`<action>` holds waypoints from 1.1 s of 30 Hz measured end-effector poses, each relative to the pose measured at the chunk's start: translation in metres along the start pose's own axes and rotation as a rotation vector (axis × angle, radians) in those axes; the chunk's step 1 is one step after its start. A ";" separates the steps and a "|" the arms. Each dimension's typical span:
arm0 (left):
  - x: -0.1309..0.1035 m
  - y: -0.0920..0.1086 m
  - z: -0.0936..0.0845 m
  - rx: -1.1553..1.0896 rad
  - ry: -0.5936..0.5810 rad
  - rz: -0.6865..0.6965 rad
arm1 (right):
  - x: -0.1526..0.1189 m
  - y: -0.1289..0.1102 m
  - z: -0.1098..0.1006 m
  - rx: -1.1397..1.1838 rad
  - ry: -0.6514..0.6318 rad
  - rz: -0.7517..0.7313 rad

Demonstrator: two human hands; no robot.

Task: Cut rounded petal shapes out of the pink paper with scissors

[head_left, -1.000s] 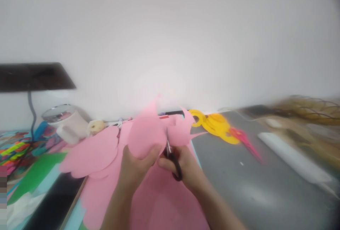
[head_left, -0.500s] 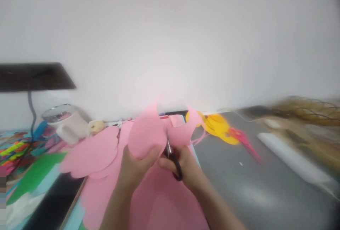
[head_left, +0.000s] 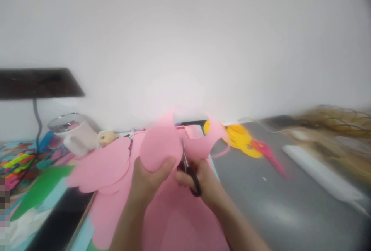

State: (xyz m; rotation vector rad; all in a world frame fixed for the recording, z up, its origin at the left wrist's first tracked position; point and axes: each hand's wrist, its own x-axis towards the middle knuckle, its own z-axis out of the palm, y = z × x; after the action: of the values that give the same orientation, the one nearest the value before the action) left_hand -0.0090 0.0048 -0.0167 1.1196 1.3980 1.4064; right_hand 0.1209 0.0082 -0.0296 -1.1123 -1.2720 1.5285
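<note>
Near the centre, my left hand (head_left: 153,179) pinches the lower edge of a pink sheet (head_left: 160,146) that has a rounded part and a curved strip beside it. My right hand (head_left: 199,179) is closed on black-handled scissors (head_left: 193,179). Their blades point up and lie at the paper's curved edge, between the rounded part and the strip on the right. The two hands are close together. Below them spreads more pink paper (head_left: 179,220), and a pink scalloped cutout (head_left: 101,164) lies to the left.
A white mug (head_left: 79,137) stands at the back left near green paper (head_left: 43,189) and colourful pieces. Yellow cutouts (head_left: 242,139) and pink scissors (head_left: 269,154) lie right on the grey table (head_left: 249,204). A white bar (head_left: 321,173) is farther right.
The loose pink strip at the right has swung slightly outward and the rounded part has tilted a little. Both hands keep their hold, and the view has shifted slightly.
</note>
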 end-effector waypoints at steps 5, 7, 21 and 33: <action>0.001 0.001 -0.002 0.026 0.010 0.009 | 0.000 -0.003 0.002 0.027 0.033 0.064; 0.001 0.001 -0.002 0.041 0.013 0.006 | 0.000 -0.005 0.003 0.030 0.045 0.096; 0.003 -0.001 -0.001 0.019 0.068 0.017 | 0.001 0.003 0.001 0.039 0.021 0.058; -0.002 0.004 0.001 0.047 -0.002 0.001 | 0.004 0.007 -0.004 0.128 -0.088 -0.162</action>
State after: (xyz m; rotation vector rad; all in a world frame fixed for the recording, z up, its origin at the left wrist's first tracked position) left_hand -0.0075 0.0031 -0.0133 1.1513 1.4362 1.3788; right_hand 0.1238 0.0120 -0.0378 -0.8475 -1.2720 1.5273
